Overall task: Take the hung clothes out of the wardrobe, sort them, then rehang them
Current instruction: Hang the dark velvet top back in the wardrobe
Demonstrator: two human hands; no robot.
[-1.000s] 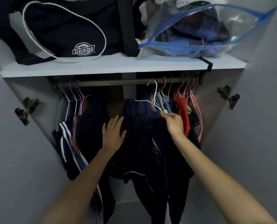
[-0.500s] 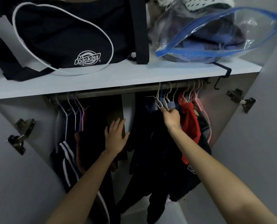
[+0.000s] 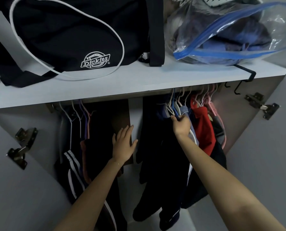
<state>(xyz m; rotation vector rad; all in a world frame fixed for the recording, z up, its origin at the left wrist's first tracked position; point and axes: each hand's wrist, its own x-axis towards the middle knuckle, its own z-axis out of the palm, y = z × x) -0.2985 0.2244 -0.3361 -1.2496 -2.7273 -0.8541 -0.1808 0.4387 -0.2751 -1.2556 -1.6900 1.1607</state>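
This is the taking-out step. The right hand (image 3: pixel 181 124) is curled tight round a few hangers (image 3: pixel 173 107) in the right bunch of clothes (image 3: pixel 155 144), just under the white shelf (image 3: pixel 139 84). The left hand (image 3: pixel 124 144) is flat with straight fingers and holds nothing, in the gap beside the left bunch (image 3: pixel 95 139). Next, I think, the hooks must lift up off the rail, which the shelf hides. A black bag (image 3: pixel 64 39) and a clear bag (image 3: pixel 222 35) sit on the shelf. Grey doors (image 3: pixel 14 197) stand open.

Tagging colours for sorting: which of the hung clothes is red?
The red top, in the bunch on the right, just right of the right hand. The rest hanging there are dark, pale blue or grey.
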